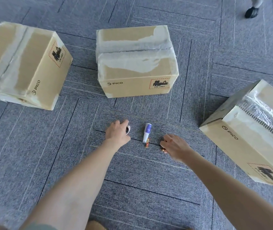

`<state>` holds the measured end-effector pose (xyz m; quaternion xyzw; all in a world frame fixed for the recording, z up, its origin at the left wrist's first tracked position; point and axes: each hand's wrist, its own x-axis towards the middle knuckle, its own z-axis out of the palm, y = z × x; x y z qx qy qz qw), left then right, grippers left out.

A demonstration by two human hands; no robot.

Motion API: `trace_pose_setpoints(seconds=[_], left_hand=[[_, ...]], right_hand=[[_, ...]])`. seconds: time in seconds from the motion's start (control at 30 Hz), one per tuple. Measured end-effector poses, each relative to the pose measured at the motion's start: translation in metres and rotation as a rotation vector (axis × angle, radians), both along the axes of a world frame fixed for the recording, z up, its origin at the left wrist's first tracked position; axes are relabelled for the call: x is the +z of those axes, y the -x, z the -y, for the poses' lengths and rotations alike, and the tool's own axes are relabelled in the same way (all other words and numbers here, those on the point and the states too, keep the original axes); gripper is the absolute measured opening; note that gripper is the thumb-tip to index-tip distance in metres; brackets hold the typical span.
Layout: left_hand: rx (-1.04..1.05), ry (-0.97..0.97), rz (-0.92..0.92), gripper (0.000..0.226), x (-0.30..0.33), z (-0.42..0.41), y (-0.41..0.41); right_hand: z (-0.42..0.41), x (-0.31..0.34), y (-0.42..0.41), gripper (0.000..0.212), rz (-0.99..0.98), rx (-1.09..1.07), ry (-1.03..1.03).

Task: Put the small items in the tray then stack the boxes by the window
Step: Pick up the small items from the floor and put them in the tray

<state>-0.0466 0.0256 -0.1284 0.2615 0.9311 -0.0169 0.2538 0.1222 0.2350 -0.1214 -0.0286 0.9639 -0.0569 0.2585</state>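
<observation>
Three taped PICO cardboard boxes lie on the grey carpet: the left box [21, 63], the middle box [135, 60] and the right box [252, 130], which is tilted. Between them, my left hand [118, 132] is closed around a small white and dark round item [128, 129]. My right hand [174, 146] is closed over a small shiny copper-coloured item [164, 150], mostly hidden by the fingers. A white and purple tube [147, 132] lies on the carpet between my hands, with a small orange battery-like item [147, 143] at its near end. No tray is in view.
Another person's dark shoe [251, 12] stands on the carpet at the top right. Grey carpet tiles [149, 188] stretch between and in front of the boxes.
</observation>
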Motion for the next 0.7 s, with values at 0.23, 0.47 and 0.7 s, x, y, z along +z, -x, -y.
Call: trace_pose_setpoints(seconds=[0.23, 0.47, 0.7], left_hand=[[0.041, -0.089, 0.048, 0.062, 0.001, 0.013, 0.002], [0.025, -0.112, 0.009, 0.061, 0.008, 0.021, -0.002], [0.040, -0.103, 0.030, 0.059, 0.006, 0.025, -0.005]], right_hand=[[0.004, 0.002, 0.006, 0.014, 0.046, -0.204, 0.131], [-0.004, 0.007, 0.012, 0.029, 0.042, -0.156, 0.012], [-0.011, -0.003, 0.023, 0.049, 0.183, -0.134, 0.090]])
